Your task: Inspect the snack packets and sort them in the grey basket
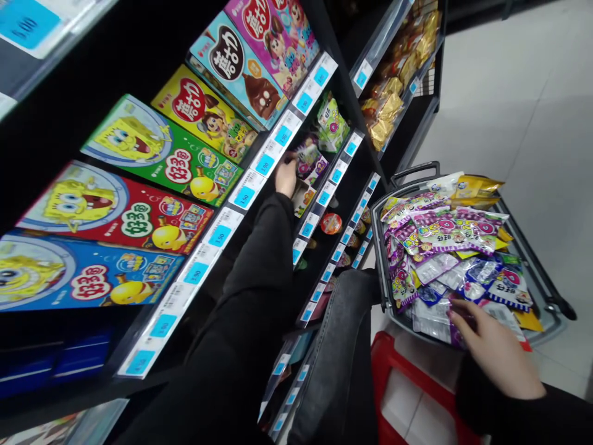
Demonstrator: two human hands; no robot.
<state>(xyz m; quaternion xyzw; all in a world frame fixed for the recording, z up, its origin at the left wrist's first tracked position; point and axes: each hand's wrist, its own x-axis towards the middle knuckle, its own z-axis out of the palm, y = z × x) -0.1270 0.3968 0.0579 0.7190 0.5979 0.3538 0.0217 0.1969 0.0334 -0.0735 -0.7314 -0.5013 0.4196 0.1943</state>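
Observation:
My left hand (286,177) reaches into a lower shelf, its fingers curled at the edge of a purple candy bag (314,162); the fingertips are partly hidden. A green candy bag (332,127) stands farther along, and a whitish packet (303,196) lies just below the hand. On the other side, my right hand (498,349) is over a grey basket (551,296) heaped with candy bags. Its thumb and fingers close on a silver and purple candy bag (433,320) at the near side of the heap. Purple grape-pattern bags (456,232) lie on top.
Snack boxes (167,148) fill the shelf above my left arm, behind a price-tag strip (222,232). Gold-wrapped packs (386,111) sit on the far rack. A red stool-like frame (412,371) is below the basket. My leg (338,346) is beside the lower shelves.

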